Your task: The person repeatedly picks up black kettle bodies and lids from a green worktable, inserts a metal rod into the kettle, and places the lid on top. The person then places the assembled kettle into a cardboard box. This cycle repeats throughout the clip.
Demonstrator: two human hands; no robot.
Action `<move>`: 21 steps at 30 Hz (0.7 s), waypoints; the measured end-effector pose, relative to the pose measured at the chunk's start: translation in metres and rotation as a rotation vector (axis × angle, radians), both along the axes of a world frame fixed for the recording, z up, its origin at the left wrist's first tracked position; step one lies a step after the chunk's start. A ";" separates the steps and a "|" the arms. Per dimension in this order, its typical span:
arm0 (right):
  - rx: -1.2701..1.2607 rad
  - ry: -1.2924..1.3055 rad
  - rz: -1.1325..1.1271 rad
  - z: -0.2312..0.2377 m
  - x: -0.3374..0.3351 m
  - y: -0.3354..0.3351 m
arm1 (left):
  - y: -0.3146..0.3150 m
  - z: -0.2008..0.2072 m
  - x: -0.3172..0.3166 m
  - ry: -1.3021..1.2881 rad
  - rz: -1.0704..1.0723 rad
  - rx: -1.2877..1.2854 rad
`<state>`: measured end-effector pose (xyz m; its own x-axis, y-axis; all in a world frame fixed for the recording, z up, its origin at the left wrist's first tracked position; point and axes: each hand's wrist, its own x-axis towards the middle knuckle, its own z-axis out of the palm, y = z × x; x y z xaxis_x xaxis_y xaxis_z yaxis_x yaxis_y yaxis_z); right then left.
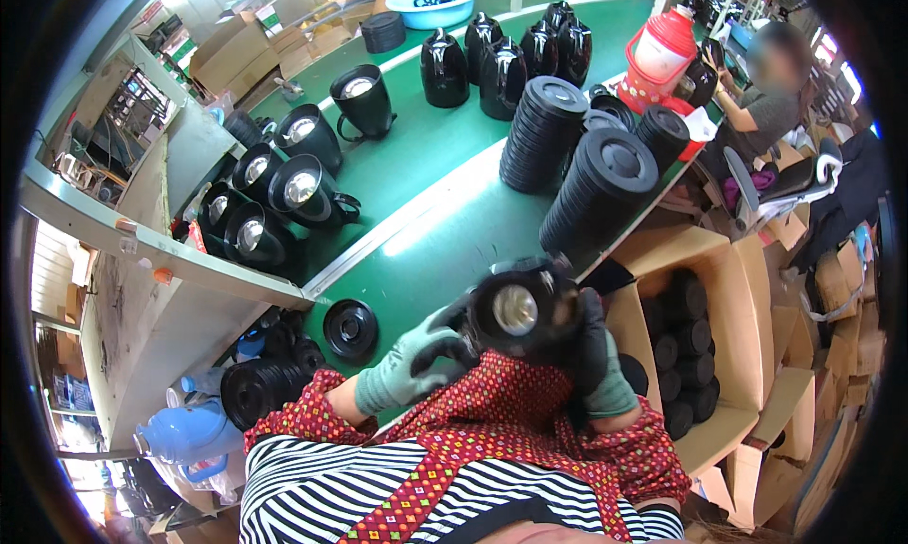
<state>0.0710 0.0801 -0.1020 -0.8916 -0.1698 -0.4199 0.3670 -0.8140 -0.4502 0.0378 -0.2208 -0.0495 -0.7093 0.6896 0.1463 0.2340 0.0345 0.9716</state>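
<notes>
Close in front of me I hold a black jug (515, 309), tilted so that its shiny metal inside faces up; it is partly blurred. My left hand (416, 357), in a pale green glove with dark finger coating, is closed at the jug's left side. On the other side my right hand (594, 350), gloved alike, wraps round the jug, its fingertips partly hidden. A round black lid (351, 331) lies on the green table left of the jug. Beyond the jug rise tall stacks of black lids (605, 180).
Open black jugs (301, 186) crowd the left; several glossy black jugs (445, 68) stand farther back. A red-and-white container (659, 50) is at the far right, near a seated person (774, 95). A cardboard box (742, 355) holds dark cylinders on my right. A blue thermos (189, 432) stands lower left.
</notes>
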 end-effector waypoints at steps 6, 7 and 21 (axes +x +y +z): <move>1.058 0.333 -0.038 -0.058 -0.023 -0.034 | -0.008 -0.031 -0.120 -0.168 0.490 -0.003; 1.156 0.504 -0.076 -0.058 -0.017 -0.039 | -0.003 -0.041 -0.157 -0.131 0.522 0.023; 1.505 0.671 0.087 -0.050 -0.021 -0.029 | 0.056 -0.094 -0.401 0.502 1.063 -0.410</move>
